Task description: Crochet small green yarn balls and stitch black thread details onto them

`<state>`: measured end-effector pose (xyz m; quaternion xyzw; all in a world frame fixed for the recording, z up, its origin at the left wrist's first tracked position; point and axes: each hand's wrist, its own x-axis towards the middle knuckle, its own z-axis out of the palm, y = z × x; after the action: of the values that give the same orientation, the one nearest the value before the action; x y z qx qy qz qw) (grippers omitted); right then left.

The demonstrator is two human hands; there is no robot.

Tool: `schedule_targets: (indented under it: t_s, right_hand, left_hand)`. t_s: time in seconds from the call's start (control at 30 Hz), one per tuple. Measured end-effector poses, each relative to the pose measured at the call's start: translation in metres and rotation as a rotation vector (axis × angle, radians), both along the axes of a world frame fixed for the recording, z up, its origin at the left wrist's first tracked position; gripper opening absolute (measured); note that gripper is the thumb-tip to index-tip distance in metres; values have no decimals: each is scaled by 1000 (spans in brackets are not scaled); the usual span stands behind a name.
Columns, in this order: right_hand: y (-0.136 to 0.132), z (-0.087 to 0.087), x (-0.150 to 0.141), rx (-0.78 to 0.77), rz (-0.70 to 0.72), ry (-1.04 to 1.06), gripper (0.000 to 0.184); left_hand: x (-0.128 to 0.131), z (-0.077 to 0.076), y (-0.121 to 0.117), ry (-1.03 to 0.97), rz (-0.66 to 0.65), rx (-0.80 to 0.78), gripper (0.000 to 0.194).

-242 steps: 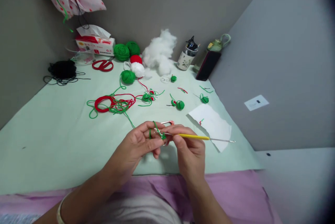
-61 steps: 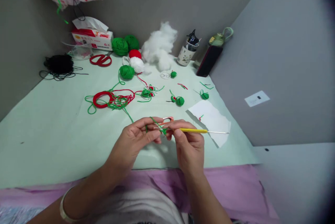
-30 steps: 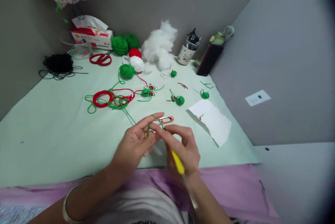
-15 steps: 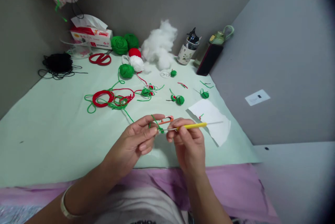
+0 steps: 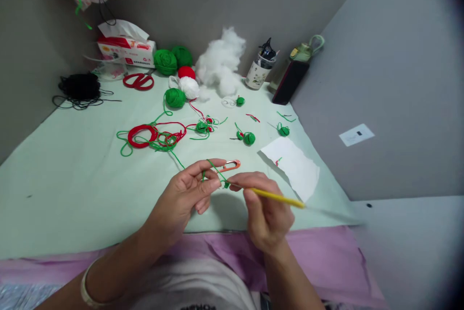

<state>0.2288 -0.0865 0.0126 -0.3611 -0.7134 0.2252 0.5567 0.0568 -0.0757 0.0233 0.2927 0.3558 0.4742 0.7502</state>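
My left hand (image 5: 190,191) pinches a small piece of green crochet (image 5: 226,184) between thumb and finger, with green yarn (image 5: 216,169) running over its raised index finger. An orange stitch marker (image 5: 232,165) shows just beyond those fingertips; whether it is held or lies on the table I cannot tell. My right hand (image 5: 268,208) grips a yellow-handled crochet hook (image 5: 279,197), whose tip meets the crochet piece. From the left hand, the strand leads back to a loose tangle of green yarn (image 5: 163,143) on the table.
Behind the hands lie small green crocheted balls (image 5: 249,138) and a torn white paper (image 5: 297,170). Farther back are yarn balls (image 5: 175,98), white stuffing (image 5: 221,61), red scissors (image 5: 138,81), a tissue box (image 5: 134,54), black yarn (image 5: 79,88), a pen cup (image 5: 259,72) and a bottle (image 5: 302,54).
My right hand has turned and moved slightly down and right, so the hook's handle now slopes down to the right. The crochet piece has shifted slightly right; my left hand stays nearly in place.
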Motion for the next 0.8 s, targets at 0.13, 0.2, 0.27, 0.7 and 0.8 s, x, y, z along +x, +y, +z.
schedule_targets:
  t_s: [0.13, 0.2, 0.27, 0.7, 0.8]
  right_hand:
    - [-4, -7, -2, 298, -101, -376, 34]
    - [-4, -10, -3, 330, -128, -411, 39]
    - [-2, -11, -2, 320, -106, -380, 40]
    - [5, -4, 3, 359, 6, -426, 41]
    - [5, -3, 4, 356, 15, -439, 39]
  left_hand:
    - [3, 1, 0, 0, 21, -28, 40]
    - [2, 2, 0, 16, 8, -31, 40]
    - [0, 2, 1, 44, -11, 2, 37]
    - [-11, 9, 7, 444, 18, 220, 29]
    - [-13, 9, 9, 474, 6, 267, 24]
